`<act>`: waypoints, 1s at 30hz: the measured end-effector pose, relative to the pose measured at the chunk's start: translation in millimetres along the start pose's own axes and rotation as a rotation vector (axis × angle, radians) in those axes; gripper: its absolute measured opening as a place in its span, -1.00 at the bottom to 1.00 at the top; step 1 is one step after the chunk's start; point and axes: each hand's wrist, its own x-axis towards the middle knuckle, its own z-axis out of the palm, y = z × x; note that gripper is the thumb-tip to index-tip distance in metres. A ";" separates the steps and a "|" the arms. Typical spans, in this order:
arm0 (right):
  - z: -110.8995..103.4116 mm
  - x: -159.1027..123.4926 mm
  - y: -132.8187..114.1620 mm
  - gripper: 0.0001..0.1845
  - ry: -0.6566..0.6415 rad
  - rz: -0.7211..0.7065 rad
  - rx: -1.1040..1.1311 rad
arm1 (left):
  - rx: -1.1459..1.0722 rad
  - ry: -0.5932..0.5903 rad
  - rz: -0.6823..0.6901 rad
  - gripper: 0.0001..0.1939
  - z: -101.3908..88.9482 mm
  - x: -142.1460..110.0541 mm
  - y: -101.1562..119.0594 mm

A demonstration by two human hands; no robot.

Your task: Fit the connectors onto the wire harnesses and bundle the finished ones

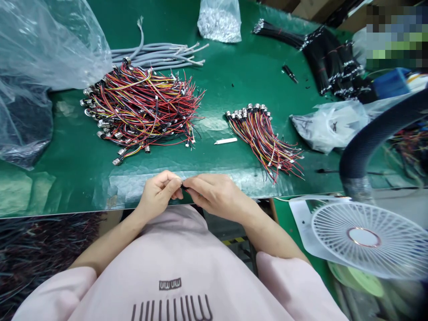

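Over the front edge of the table, my left hand (159, 191) and my right hand (214, 192) meet fingertip to fingertip, both closed in a pinch. A small black piece (183, 187) shows between them, mostly covered by the fingers, so its kind cannot be made out. Beyond my left hand lies a large heap of wired metal connectors (143, 107) with red, black, yellow and white leads. A smaller bundle of the same wired connectors (264, 138) rests ahead of my right hand. Between the two piles is a white pen-like stick (225, 141).
Grey cables (160, 55) lie behind the big heap. Clear plastic bags stand at the left (50, 49), at the back (220, 20) and at the right (331, 125). Black cable bundles (321, 58) fill the back right. A white fan (364, 238) and a black hose (368, 138) are close on the right.
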 end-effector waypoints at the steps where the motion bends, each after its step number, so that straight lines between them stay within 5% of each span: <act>1: -0.2 0.2 -0.2 -0.79 0.004 -0.008 -0.008 | 0.002 0.000 0.001 -0.51 -0.1 0.0 0.0; 13: 9.9 4.3 1.3 -0.80 0.125 -0.008 -0.012 | -0.010 0.018 0.054 -0.53 -1.2 1.0 -2.9; 30: 5.4 2.0 -3.7 -0.84 0.081 -0.055 -0.049 | 0.024 0.020 0.094 -0.54 -0.1 1.0 -5.5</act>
